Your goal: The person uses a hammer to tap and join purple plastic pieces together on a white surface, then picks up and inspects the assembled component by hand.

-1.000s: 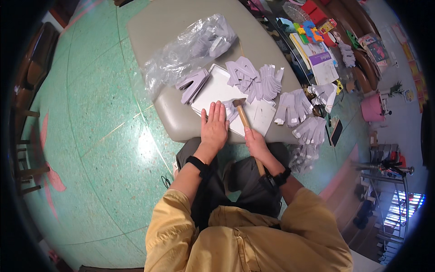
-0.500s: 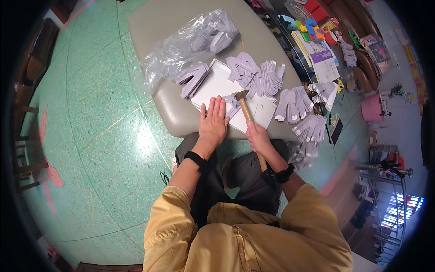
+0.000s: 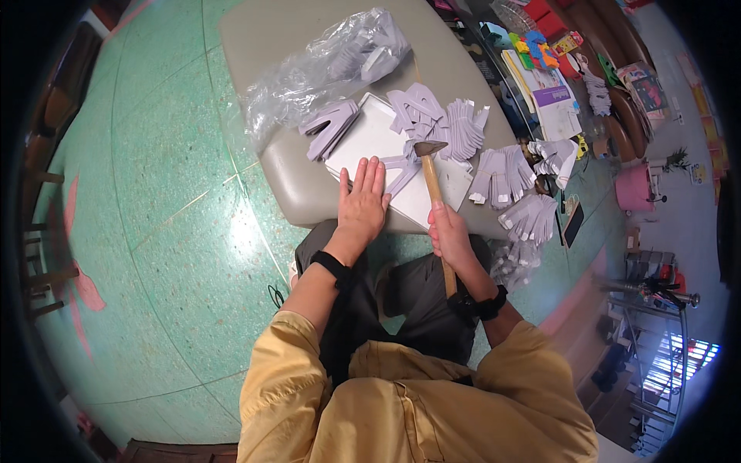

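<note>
My left hand (image 3: 361, 208) lies flat with its fingers stretched out, on the near left part of a white board or shallow tray (image 3: 361, 137). Beside its fingertips a lilac V-shaped flat piece (image 3: 403, 179) rests on the white surface, one end close to the fingers. My right hand (image 3: 452, 241) is wrapped round the wooden handle of a hammer (image 3: 431, 179), whose dark metal head hangs over the board at the right of the piece. A stack of similar lilac pieces (image 3: 333, 127) sits at the board's left edge, and a loose pile (image 3: 417, 108) covers its far right part.
The board stands on a beige padded seat (image 3: 289, 193). A clear plastic bag (image 3: 328, 73) with more lilac pieces lies at the back. Fanned lilac bundles (image 3: 502, 177) line the right side. Beyond are papers (image 3: 557, 112) and colourful toy blocks (image 3: 535, 50).
The hammer head has moved up and to the right, off the V-shaped piece, which now shows more fully. My left hand has stayed flat in nearly the same place.
</note>
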Available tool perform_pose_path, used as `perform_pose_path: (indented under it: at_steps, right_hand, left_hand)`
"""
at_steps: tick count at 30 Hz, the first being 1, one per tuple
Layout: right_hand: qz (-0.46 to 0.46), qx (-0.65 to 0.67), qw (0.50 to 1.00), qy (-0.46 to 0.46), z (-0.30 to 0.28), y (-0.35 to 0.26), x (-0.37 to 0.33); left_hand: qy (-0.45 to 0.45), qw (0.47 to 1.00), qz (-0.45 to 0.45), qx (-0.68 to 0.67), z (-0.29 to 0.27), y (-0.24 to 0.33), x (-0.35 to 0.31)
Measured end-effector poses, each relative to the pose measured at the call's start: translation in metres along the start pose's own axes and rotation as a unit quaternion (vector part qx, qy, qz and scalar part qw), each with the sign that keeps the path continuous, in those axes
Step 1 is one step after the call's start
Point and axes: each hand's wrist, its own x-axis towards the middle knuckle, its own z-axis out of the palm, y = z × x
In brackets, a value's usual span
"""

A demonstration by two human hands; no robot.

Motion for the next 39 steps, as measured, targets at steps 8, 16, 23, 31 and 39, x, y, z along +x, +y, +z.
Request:
perform_pose_path:
  at_steps: [8, 16, 23, 31, 39]
  right_hand:
    - [-0.039, -0.132, 0.990, 0.014, 0.002, 0.036, 0.010]
    - [-0.156, -0.200, 0.966, 0.044, 0.008, 0.051, 0.007]
    - [-0.034, -0.095, 0.995, 0.006, 0.008, 0.047, 0.003]
    - [-0.133, -0.151, 0.979, 0.012, 0.012, 0.061, 0.007]
    - [-0.188, 0.152, 0.970, 0.005, 0.017, -0.023, -0.028]
  left_hand:
    - [-0.001, 1.000, 0.003, -0.012, 0.002, 0.000, 0.002]
    - [0.009, 1.000, 0.008, -0.020, 0.000, -0.003, -0.001]
    - [-0.002, 0.999, 0.016, -0.031, -0.005, -0.002, 0.001]
    - [0.006, 0.999, 0.023, -0.026, -0.005, -0.004, 0.000]
    - [0.028, 0.999, 0.019, -0.028, 0.002, -0.006, -0.002]
